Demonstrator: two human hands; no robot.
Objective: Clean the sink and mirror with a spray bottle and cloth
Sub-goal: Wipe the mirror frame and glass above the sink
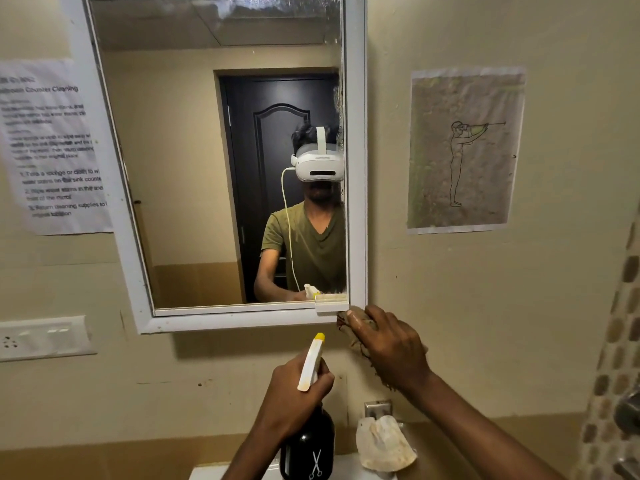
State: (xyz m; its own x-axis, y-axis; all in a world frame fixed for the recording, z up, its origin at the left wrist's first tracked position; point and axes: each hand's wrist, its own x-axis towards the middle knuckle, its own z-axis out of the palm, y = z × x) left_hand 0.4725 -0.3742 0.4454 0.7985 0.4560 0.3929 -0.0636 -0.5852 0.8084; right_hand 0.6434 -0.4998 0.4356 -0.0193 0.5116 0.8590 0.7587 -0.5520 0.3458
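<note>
A white-framed mirror (221, 168) hangs on the beige wall ahead. My left hand (294, 396) grips the neck of a black spray bottle (308, 445) with a white and yellow nozzle, upright below the mirror. My right hand (391, 348) holds a crumpled cloth (353, 332) with reddish fringe against the wall, just under the mirror frame's lower right corner, beside a small white shelf (330, 303). Only the back edge of the white sink (214, 472) shows at the bottom.
A second whitish cloth (384, 445) hangs over the tap (377, 408) above the sink. A switch plate (45, 337) is on the wall at left. Paper sheets (52, 147) hang either side of the mirror. A tiled wall (616, 341) stands at right.
</note>
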